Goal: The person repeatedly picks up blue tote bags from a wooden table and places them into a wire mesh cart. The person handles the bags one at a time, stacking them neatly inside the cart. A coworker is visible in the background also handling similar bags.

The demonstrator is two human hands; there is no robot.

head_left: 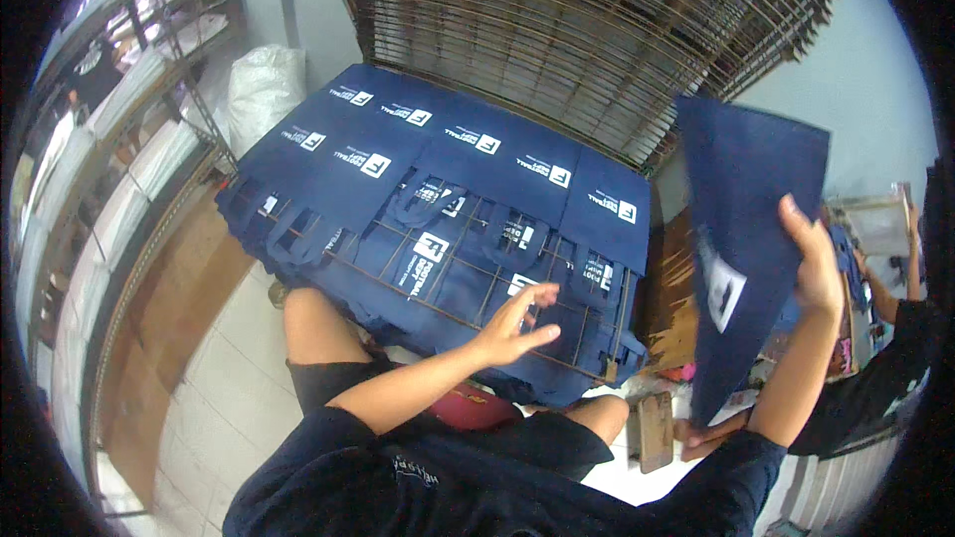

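Head view: right hand (816,264) gripping navy bag (746,239), hanging long axis vertical, at far right. Left hand (512,323) hovering spread wide, empty, nearer wire rack (477,268) of spread bags ahead.

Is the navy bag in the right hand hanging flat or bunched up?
Flat. The navy bag hangs as one smooth panel, pinched near its right edge by the right hand; the left hand hovers open over the rack.
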